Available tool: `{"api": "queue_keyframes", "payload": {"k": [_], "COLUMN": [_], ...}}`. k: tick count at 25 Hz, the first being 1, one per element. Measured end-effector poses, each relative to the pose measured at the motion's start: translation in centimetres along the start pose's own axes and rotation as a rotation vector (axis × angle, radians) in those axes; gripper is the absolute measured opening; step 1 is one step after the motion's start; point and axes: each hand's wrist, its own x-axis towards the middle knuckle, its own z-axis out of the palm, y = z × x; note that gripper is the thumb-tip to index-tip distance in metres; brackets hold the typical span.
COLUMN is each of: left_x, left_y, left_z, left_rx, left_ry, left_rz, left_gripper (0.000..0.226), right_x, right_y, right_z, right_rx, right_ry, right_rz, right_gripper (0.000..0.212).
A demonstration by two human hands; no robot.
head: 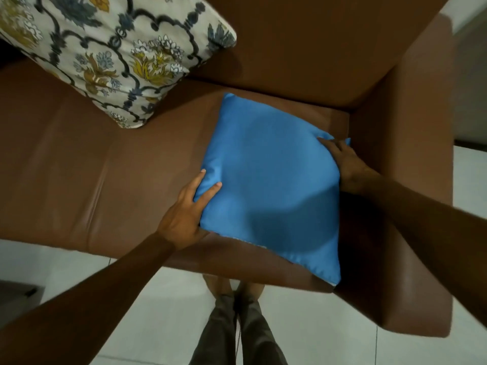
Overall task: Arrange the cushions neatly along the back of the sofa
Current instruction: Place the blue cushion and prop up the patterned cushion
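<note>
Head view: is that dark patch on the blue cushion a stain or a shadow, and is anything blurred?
Head view: a soft shadow, low on the blue cushion; dim light; slight blur on the right hand and floral cushion; wide-angle bending at the sofa edges.

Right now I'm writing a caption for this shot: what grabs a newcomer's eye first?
The bright blue cushion on the brown sofa seat by the armrest, gripped at opposite edges by the left hand and right hand. Next, the floral cushion leaning against the backrest, upper left.
</note>
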Motion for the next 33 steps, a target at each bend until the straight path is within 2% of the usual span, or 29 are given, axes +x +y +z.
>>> {"api": "queue_keyframes", "payload": {"k": [5, 9, 11, 13, 14, 16, 17, 21, 23, 26, 29, 33], "left_x": [4.4, 11.7, 16.5, 21.4, 23.6, 27.0, 27.9, 27.7, 27.3, 27.4, 27.0, 26.7], "left_y": [1.6, 5.5, 7.9, 10.1, 10.8, 11.0, 10.7, 8.8, 8.1, 7.5, 7.7, 8.5], "left_z": [-9.1, -18.6, -21.7, -23.6, -24.1, -24.1, -23.5, -20.6, -20.2, -19.8, -18.9, -18.6], "left_rx": [-0.243, -0.478, -0.619, -0.662, -0.636, -0.536, -0.478, -0.366, -0.350, -0.351, -0.326, -0.283], "left_ry": [-0.049, -0.044, 0.002, 0.019, 0.043, 0.119, 0.137, 0.129, 0.152, 0.177, 0.176, 0.172], "left_rz": [-0.027, -0.004, -0.120, -0.248, -0.293, -0.340, -0.342, -0.222, -0.171, -0.193, -0.197, -0.175], "left_gripper": [0.088, 0.078, 0.062, 0.049, 0.042, 0.028, 0.029, 0.049, 0.048, 0.042, 0.046, 0.049], "right_x": [-3.9, -5.6, -5.4, -4.8, -4.3, -3.4, -3.0, -2.1, -1.6, -0.7, 0.3, -0.1], "right_y": [-1.4, -1.7, -1.7, -1.5, -1.0, -0.1, 0.2, 1.5, 2.3, 3.5, 4.3, 3.5], "right_z": [-3.3, -7.5, -9.7, -12.2, -13.5, -15.4, -15.8, -14.4, -13.5, -13.3, -13.6, -14.1], "right_rx": [0.478, 0.662, 0.821, 0.967, 0.987, 1.022, 1.009, 0.765, 0.644, 0.484, 0.375, 0.345], "right_ry": [0.146, 0.237, 0.348, 0.485, 0.563, 0.667, 0.686, 0.577, 0.676, 0.802, 0.734, 0.669], "right_rz": [0.048, 0.040, 0.117, 0.156, 0.170, 0.187, 0.172, 0.115, 0.121, 0.140, 0.129, 0.169], "right_gripper": [0.078, 0.055, 0.041, 0.021, 0.024, 0.056, 0.065, 0.072, 0.072, 0.075, 0.079, 0.081]}}
